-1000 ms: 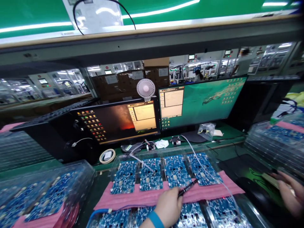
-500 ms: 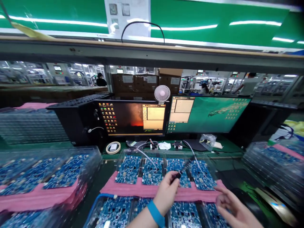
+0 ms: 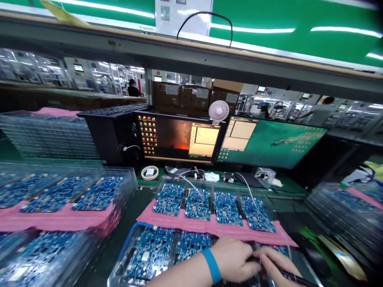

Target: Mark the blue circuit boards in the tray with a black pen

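Note:
Both hands are together at the lower right of the front tray (image 3: 119, 263). My left hand (image 3: 236, 259), with a blue wristband (image 3: 211, 266), has its fingers closed on something mostly hidden. Touching it, my right hand (image 3: 277, 265) is closed around a thin black tool (image 3: 295, 278), which points down to the right. Blue circuit boards (image 3: 152, 249) lie in the front tray beneath the hands. Behind, a clear tray holds more blue boards (image 3: 228, 208) over pink foam (image 3: 191, 224). A pale cable (image 3: 249, 189) runs across the rightmost board toward the right hand.
Two monitors (image 3: 179, 137) stand behind the trays, with a small fan (image 3: 219, 111) between them. A tape roll (image 3: 149, 172) lies at the back. Board trays are stacked left (image 3: 56, 221) and right (image 3: 344, 215). A black mouse (image 3: 314, 255) sits right. People are in the background.
My left hand has moved right and down from the back boards, meeting my right hand, whose spread fingers have closed. The view has shifted, and the black tool is now low at the right.

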The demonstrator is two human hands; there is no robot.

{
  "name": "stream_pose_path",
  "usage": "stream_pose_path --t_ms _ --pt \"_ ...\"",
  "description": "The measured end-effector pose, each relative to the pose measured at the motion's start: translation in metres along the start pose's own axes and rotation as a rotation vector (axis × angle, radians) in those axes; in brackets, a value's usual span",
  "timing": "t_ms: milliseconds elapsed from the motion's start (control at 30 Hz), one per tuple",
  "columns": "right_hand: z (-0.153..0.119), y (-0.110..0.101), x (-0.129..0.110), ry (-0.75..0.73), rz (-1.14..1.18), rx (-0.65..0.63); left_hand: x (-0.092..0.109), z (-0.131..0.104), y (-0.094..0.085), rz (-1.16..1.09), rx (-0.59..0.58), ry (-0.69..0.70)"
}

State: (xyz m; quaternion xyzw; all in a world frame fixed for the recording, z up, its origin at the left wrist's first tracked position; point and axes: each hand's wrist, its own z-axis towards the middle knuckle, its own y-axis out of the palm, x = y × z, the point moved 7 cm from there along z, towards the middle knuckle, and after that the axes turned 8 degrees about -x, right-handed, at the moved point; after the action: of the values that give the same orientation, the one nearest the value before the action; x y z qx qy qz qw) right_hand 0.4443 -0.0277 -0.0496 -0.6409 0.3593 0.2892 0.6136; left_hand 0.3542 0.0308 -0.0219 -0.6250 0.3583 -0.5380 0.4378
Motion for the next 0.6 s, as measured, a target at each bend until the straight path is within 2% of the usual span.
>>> stream_pose_path --t_ms 100,200,300,367,433,500,533,600 --pt "0.001 0.003 0.003 -0.001 -0.011 -0.039 -0.005 0.002 0.002 -0.031 0.003 -0.061" --pt "0.001 -0.001 0.001 0.004 -0.017 -0.018 -0.012 0.002 0.003 -0.048 -0.01 -0.129" --pt "0.002 -0.013 -0.003 -0.026 0.044 0.092 -0.016 -0.002 -0.005 -0.089 0.066 -0.115" --pt "0.008 -0.025 -0.001 -0.067 0.215 0.229 -0.019 -0.006 -0.014 -0.09 0.13 -0.101" --pt "0.017 -0.036 0.004 -0.085 0.425 0.403 -0.028 -0.011 -0.022 -0.022 0.144 -0.154" --pt "0.033 -0.039 0.007 -0.053 0.538 0.512 -0.042 -0.018 -0.027 0.061 0.125 -0.238" --pt "0.044 -0.035 0.005 -0.024 0.552 0.513 -0.049 -0.022 -0.029 0.091 0.115 -0.267" --pt "0.071 -0.02 -0.005 0.014 0.537 0.427 -0.063 -0.032 -0.03 0.128 0.102 -0.297"
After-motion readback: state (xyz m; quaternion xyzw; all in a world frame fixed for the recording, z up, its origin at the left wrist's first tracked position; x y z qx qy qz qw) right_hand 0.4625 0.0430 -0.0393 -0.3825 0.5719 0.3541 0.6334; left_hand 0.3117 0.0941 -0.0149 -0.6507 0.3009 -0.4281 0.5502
